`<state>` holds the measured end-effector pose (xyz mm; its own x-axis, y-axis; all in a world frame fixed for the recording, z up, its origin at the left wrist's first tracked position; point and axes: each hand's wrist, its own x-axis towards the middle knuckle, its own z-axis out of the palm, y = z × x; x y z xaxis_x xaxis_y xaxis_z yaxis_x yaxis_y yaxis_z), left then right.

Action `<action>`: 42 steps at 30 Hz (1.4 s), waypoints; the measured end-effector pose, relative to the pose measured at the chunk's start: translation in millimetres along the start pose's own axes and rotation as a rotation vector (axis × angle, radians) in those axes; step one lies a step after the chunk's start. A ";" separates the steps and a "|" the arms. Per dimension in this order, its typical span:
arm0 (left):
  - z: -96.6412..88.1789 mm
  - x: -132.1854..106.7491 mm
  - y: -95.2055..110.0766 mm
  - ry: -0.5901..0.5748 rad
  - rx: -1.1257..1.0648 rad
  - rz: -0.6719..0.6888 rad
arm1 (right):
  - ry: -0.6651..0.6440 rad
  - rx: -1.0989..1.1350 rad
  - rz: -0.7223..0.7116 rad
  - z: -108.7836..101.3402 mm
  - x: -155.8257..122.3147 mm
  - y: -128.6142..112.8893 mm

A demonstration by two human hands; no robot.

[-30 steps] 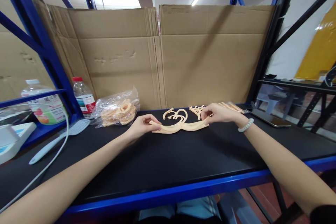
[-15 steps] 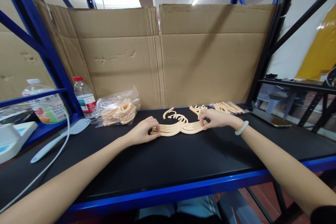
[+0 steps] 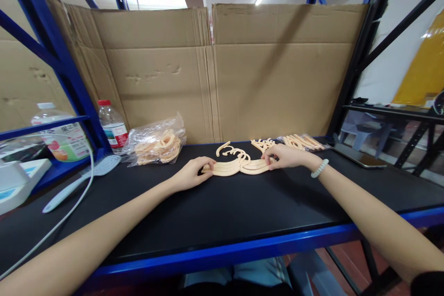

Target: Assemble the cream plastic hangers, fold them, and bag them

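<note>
A set of curved beige strips (image 3: 225, 168) lies on the black tabletop, its two halves meeting at a middle joint. My left hand (image 3: 194, 172) is closed around the left end, thumb and fingers pinching the strips. At the other end my right hand (image 3: 281, 155), wearing a pale bead bracelet (image 3: 319, 168), pinches the right half (image 3: 255, 166). Thin beige hooks (image 3: 237, 153) fan out behind the joint. One loose curved beige piece (image 3: 222, 148) lies just beyond them. My fingers hide both outer ends of the strips.
On the left are a clear bag of beige pieces (image 3: 161, 145), a red-capped bottle (image 3: 114, 128) and a pale fly swatter (image 3: 83, 182). Small beige pieces (image 3: 262, 144), another bag (image 3: 301, 142) and a phone (image 3: 359, 156) sit on the right. Cardboard panels (image 3: 166, 74) stand behind.
My left hand has shifted very slightly right and its fingers have adjusted on the strip ends. My right hand keeps nearly the same hold. The camera view has moved a little.
</note>
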<state>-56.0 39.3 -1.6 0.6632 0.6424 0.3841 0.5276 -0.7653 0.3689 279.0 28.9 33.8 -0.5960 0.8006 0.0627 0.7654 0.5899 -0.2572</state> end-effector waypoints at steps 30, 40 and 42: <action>6.5 -1.5 3.6 0.081 0.014 0.051 | 0.026 -0.024 0.014 -5.2 -3.4 -1.0; 6.7 -1.2 7.7 0.134 0.003 0.072 | 0.150 -0.071 0.076 -9.8 -6.6 2.0; 6.8 -1.2 8.2 0.155 0.002 0.071 | 0.165 -0.092 0.113 -10.5 -6.5 4.7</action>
<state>-48.9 32.0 -4.8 0.6095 0.5850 0.5351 0.4834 -0.8092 0.3340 289.0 27.5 42.3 -0.4631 0.8640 0.1978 0.8484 0.4967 -0.1830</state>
